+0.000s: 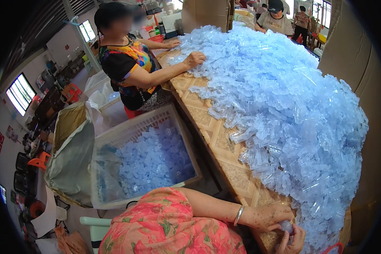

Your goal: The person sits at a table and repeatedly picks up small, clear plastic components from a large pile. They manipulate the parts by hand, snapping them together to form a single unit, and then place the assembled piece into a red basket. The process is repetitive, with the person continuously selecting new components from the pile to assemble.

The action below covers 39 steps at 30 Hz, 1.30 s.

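A small, rounded, translucent plastic piece (287, 227) is pinched between the fingers of both my hands, at the near edge of the table. My left hand (269, 216), with a silver bangle at the wrist, grips it from the left. Close below, my right hand (293, 240) has its fingers curled round the other side. Right beside them slopes a big heap of clear bluish plastic pieces (300, 122), spread over the wood-patterned tabletop (226, 150). The exact shape of the held piece is partly covered by my fingers.
Left of the table stands a white plastic crate (186, 169) with bluish pieces inside, beside a grey sack (70, 154). A co-worker (131, 63) at the far left touches the heap. Another person (275, 21) is behind it. Cardboard (351, 55) rises along the right side.
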Each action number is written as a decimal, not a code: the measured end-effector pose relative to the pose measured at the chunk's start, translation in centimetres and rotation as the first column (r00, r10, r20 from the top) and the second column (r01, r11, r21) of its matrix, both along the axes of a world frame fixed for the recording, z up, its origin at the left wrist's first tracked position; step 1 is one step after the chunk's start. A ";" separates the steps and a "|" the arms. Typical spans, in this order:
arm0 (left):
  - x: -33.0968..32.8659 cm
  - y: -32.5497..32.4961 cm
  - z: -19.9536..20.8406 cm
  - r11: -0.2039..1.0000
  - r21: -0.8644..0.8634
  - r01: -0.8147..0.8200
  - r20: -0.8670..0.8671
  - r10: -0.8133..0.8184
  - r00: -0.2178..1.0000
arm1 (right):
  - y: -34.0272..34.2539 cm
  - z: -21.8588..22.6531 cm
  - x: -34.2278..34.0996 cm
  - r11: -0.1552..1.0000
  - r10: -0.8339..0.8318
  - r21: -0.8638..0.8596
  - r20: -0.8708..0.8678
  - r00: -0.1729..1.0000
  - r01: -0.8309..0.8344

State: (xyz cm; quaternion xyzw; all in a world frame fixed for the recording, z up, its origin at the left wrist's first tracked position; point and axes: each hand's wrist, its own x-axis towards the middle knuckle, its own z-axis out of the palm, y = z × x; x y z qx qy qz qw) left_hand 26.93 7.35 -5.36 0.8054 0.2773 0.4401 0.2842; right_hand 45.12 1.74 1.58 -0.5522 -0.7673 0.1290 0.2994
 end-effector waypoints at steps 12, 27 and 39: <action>-0.3 0.4 -0.4 0.999 0.001 -0.038 0.032 0.037 0.999 | 0.4 -1.2 0.4 0.999 -0.045 0.006 -0.092 0.995 0.046; -0.3 0.6 0.7 1.000 -0.018 -0.018 -0.013 0.018 1.000 | 0.8 -1.0 -0.1 0.996 -0.058 0.066 -0.064 0.996 0.062; -0.1 0.0 0.6 1.000 -0.004 -0.007 0.076 0.008 0.997 | 1.5 0.4 -1.1 0.996 0.059 0.071 0.057 0.997 -0.063</action>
